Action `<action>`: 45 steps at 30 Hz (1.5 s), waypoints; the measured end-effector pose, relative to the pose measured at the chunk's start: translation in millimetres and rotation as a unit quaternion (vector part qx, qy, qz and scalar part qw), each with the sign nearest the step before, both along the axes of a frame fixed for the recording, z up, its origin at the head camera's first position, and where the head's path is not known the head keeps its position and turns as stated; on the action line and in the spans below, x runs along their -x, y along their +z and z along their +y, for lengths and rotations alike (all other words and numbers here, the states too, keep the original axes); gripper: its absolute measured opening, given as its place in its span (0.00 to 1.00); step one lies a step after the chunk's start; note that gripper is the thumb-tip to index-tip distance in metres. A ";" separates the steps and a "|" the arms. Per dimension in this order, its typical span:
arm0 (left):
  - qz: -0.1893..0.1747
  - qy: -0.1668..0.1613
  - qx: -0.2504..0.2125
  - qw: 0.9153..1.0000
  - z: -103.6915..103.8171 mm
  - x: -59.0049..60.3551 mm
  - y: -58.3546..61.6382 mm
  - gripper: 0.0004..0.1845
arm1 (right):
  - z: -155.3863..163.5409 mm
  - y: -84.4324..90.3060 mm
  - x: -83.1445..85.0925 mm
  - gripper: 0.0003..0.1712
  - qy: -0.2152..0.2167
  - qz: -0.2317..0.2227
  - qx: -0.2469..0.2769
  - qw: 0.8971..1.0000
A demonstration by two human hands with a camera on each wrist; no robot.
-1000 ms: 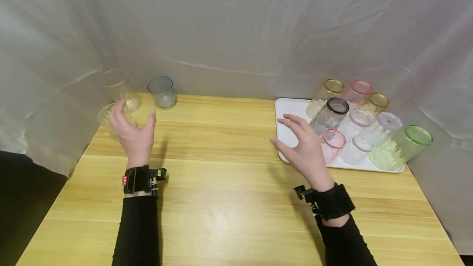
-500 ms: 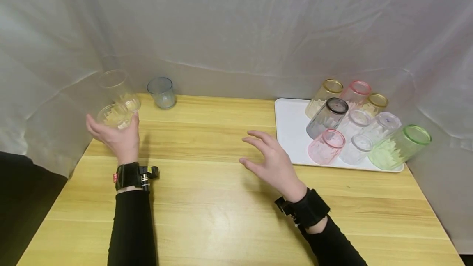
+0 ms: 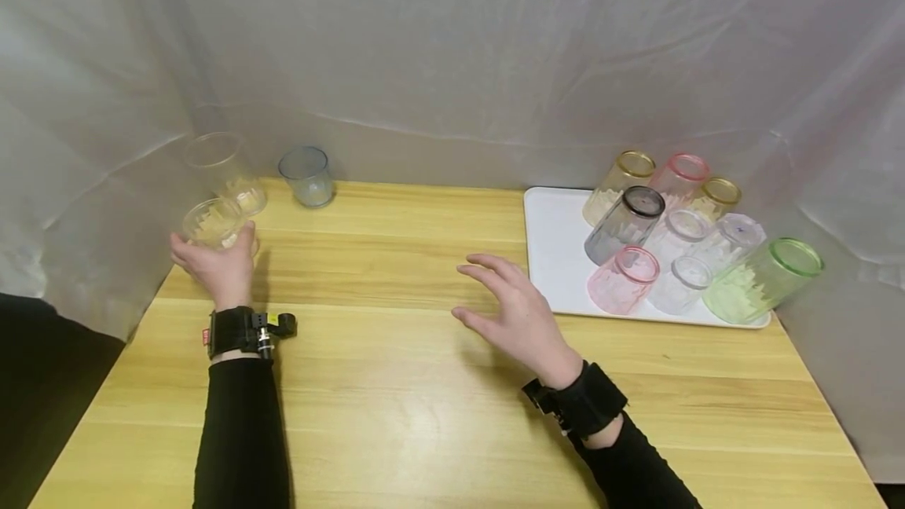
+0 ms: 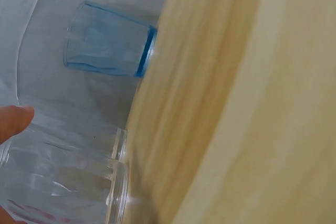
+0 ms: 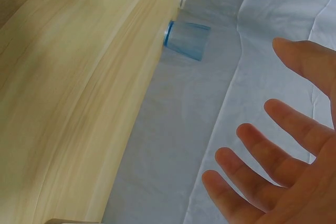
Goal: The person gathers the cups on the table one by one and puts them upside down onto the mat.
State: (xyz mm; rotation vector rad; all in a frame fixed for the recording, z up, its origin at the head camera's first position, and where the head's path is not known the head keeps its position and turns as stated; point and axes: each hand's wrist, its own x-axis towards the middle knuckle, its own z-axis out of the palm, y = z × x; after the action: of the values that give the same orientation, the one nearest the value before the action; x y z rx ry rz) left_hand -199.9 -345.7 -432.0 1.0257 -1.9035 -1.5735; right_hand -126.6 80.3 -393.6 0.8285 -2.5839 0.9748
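My left hand (image 3: pixel 218 265) is at the left edge of the table, thumb and fingers curled round a short clear glass (image 3: pixel 210 220). In the left wrist view, the thumb and a fingertip show at the left edge on either side of this clear glass. Right behind it stands a taller clear glass (image 3: pixel 225 171), and to the right of that an upright blue-tinted glass (image 3: pixel 307 177). Over the middle of the table, my right hand (image 3: pixel 519 316) hovers with spread, slightly bent fingers and holds nothing.
A white tray (image 3: pixel 555 246) lies on the right with several tinted glasses upside down, among them a green glass (image 3: pixel 760 281), a pink glass (image 3: pixel 622 281) and a dark grey glass (image 3: pixel 625 226). A grey curtain (image 3: pixel 438 69) borders the wooden table (image 3: pixel 396 399) behind and at both sides.
My left hand has moved left and toward me, then drawn its fingers in round the short clear glass. My right hand has moved left, away from the tray; the pink glass there sits further left.
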 end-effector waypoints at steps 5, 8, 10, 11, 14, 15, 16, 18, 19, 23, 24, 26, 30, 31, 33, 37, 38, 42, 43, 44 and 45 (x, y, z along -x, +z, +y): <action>-0.001 0.000 -0.001 1.000 -3.2 3.2 -2.0 0.63 | 0.0 -1.3 -0.3 0.33 0.002 -0.001 0.000 1.000; 0.004 0.000 0.009 1.000 -4.0 4.5 -3.2 0.59 | 0.2 -1.9 -0.2 0.34 0.001 0.001 0.000 1.000; 0.008 -0.001 0.011 1.000 -4.2 5.1 -3.5 0.56 | 0.4 -2.0 0.0 0.34 0.001 0.002 0.001 1.000; 0.011 -0.002 0.010 1.000 -4.3 5.3 -3.6 0.55 | 0.4 -2.0 0.0 0.35 0.001 0.003 0.002 1.000; 0.016 -0.005 -0.003 1.000 -4.1 5.5 -3.2 0.53 | 0.3 -2.2 0.2 0.35 0.003 0.001 0.003 1.000; 0.017 -0.006 -0.010 1.000 -3.8 5.3 -2.8 0.53 | 0.2 -2.3 0.2 0.35 0.004 0.001 0.003 1.000; 0.019 -0.007 -0.015 1.000 -3.9 5.0 -2.4 0.53 | 0.1 -2.2 0.3 0.35 0.004 0.001 0.003 1.000; 0.021 -0.009 -0.024 0.999 -3.5 4.2 -1.2 0.53 | -0.1 -1.9 0.1 0.35 0.004 0.001 0.003 1.000; 0.022 -0.011 -0.027 0.999 -3.3 3.7 -0.6 0.52 | -0.1 -1.9 0.1 0.35 0.003 0.001 0.003 1.000; 0.026 -0.013 -0.034 0.999 -1.4 2.0 2.5 0.51 | -0.3 -1.5 -0.2 0.35 0.000 0.001 0.004 1.000; 0.028 -0.012 -0.033 0.999 -0.8 1.7 3.3 0.50 | -0.4 -1.4 -0.1 0.35 0.000 0.002 0.004 1.000; 0.033 -0.012 -0.032 0.999 0.7 1.0 5.5 0.49 | -0.6 -1.1 0.0 0.35 0.001 0.003 0.004 1.000; 0.040 -0.005 -0.030 0.999 4.6 0.3 11.0 0.45 | -0.6 -0.8 0.1 0.35 0.000 0.011 0.004 1.000; 0.042 -0.003 -0.031 0.999 5.9 0.1 12.5 0.44 | -0.4 -0.8 0.1 0.35 -0.001 0.012 0.004 1.000; 0.048 0.001 -0.037 0.998 8.3 -0.1 15.5 0.43 | -0.1 -1.0 0.1 0.35 -0.002 0.014 0.004 1.000; 0.074 0.000 -0.075 0.994 14.3 0.0 21.6 0.42 | 0.0 -0.3 0.2 0.36 -0.001 0.016 0.009 1.000; 0.084 -0.002 -0.089 0.992 16.2 0.3 22.9 0.42 | -0.2 -0.2 0.2 0.35 -0.001 0.017 0.011 1.000; 0.122 -0.020 -0.139 0.982 25.8 2.1 27.2 0.34 | -0.8 0.2 0.3 0.35 -0.002 0.021 0.022 1.000; 0.131 -0.023 -0.151 0.980 28.4 2.6 28.1 0.32 | -0.9 0.2 0.4 0.35 -0.003 0.022 0.026 0.999; 0.138 -0.026 -0.160 0.977 30.9 3.0 28.8 0.30 | -1.0 0.3 0.3 0.34 -0.004 0.023 0.029 0.999; 0.143 -0.029 -0.171 0.974 33.4 3.1 29.8 0.28 | -1.1 0.4 0.3 0.34 -0.006 0.023 0.033 0.999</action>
State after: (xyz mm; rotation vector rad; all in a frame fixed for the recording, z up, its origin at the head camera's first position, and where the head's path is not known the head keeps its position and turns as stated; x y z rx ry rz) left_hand -203.0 -312.4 -402.2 0.8225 -1.5151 -2.0114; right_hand -126.9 79.2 -393.2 0.8093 -2.5006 1.0185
